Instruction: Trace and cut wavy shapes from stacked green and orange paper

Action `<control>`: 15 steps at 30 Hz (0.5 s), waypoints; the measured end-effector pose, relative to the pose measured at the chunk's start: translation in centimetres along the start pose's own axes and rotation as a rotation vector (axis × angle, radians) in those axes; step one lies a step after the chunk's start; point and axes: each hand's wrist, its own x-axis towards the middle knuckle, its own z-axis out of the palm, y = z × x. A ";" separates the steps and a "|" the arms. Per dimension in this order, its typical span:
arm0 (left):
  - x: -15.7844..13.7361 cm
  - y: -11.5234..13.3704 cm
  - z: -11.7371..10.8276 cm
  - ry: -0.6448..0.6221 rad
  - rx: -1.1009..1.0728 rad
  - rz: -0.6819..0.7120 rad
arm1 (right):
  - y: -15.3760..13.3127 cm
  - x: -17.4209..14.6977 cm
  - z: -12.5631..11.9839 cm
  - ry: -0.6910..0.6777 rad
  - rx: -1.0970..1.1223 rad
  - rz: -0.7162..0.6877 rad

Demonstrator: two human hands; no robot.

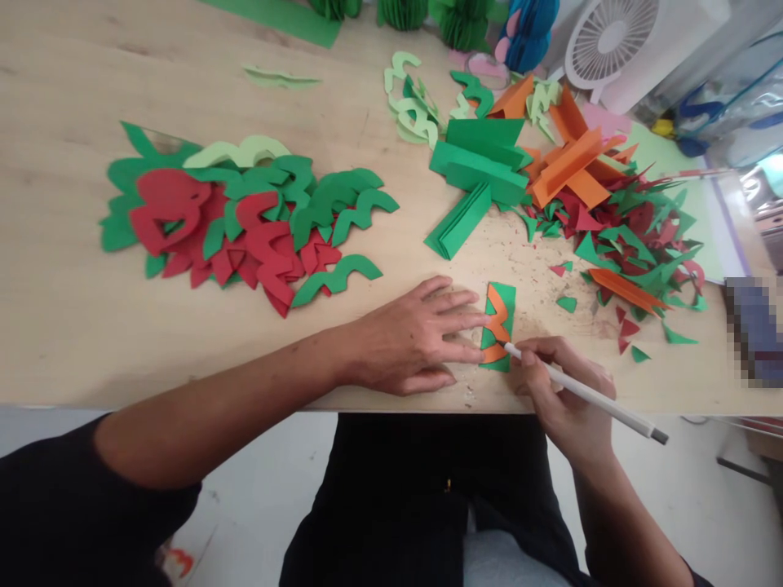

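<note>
My left hand (422, 338) lies flat with its fingers apart. Its fingertips press on an orange scalloped paper template (500, 313), which rests on a small green paper rectangle (507, 295) near the table's front edge. A white pencil-like pen (590, 394) is gripped in my right hand (559, 387), its tip touching the template's inner edge. To the left is a pile of scalloped cut-outs: red pieces (263, 236) and green pieces (351, 273). Folded green paper strips (483, 167) lie beyond my hands.
Folded orange paper (572, 163) and a heap of red and green scraps (642, 236) lie at the right. A white fan (612, 41) stands at the back, near green honeycomb paper shapes (404, 12). A blurred dark object (755, 330) sits on the right edge.
</note>
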 end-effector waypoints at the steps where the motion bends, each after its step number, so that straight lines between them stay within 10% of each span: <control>1: 0.0 0.0 0.0 -0.001 0.001 0.000 | -0.1 0.0 0.0 0.003 -0.008 -0.009; 15: -0.1 0.0 0.2 0.006 0.004 -0.004 | -0.1 -0.1 -0.1 -0.019 -0.006 0.016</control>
